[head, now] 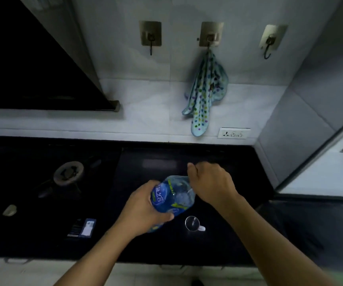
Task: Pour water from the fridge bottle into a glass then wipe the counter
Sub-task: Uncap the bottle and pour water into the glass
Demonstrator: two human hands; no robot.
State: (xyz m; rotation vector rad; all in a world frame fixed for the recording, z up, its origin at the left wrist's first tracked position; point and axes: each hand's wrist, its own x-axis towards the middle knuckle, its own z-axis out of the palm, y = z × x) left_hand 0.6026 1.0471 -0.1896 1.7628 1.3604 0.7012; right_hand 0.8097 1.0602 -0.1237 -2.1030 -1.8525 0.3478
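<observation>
Left hand [145, 209] grips a clear plastic bottle [174, 196], its blue label's writing unreadable; right hand [209, 182], fingers curled at the bottle's top, at 1 o'clock; small clear glass mug [193, 223] at 5 o'clock.

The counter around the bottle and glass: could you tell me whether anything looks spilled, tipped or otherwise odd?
Nothing stands out. The glass stands upright on the dark counter, with no visible puddle. The left hand holds the bottle tilted; the right hand is at its top. The cloth hangs on its hook.

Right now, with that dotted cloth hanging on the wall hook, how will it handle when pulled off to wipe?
The pale blue cloth with coloured dots droops in soft folds from the middle metal hook, so probably floppy and light. It seems to hang from one point, so it should lift off easily.
</observation>
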